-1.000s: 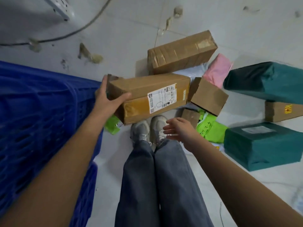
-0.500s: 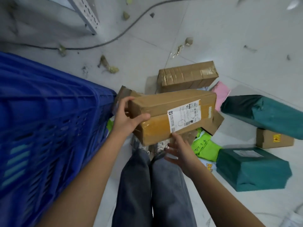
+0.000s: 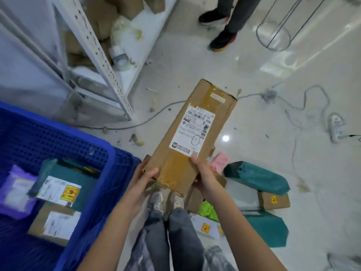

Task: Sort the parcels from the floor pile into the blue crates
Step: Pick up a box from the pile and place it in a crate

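Both hands hold one long box up at frame centre, clear of the floor, its far end tilted toward the upper right. Left hand grips the near left corner, fingers curled under the edge, thumb on top. Right hand grips the near right edge, thumb on the taped face just below the white label, fingers wrapped behind. Label faces the camera; a pen oval is drawn on it. Brown tape covers the near end of the box.

Blue crate fills the lower left, just beside the left forearm. Inside it: a teal parcel with a white label and yellow sticker, a small brown box with a white label nearer the bottom edge, and a purple bag at far left.

Floor pile sits lower right, behind and right of the right hand: pink bag, teal bag, small carton with a yellow sticker just below it, another teal parcel lower, green bag beside the person's legs. Person's shoes and jeans show bottom centre.

White metal shelf stands upper left with cartons and bags on it. Grey cable runs across the floor behind the box. Another person's dark shoes at top centre. Power strip at right edge.
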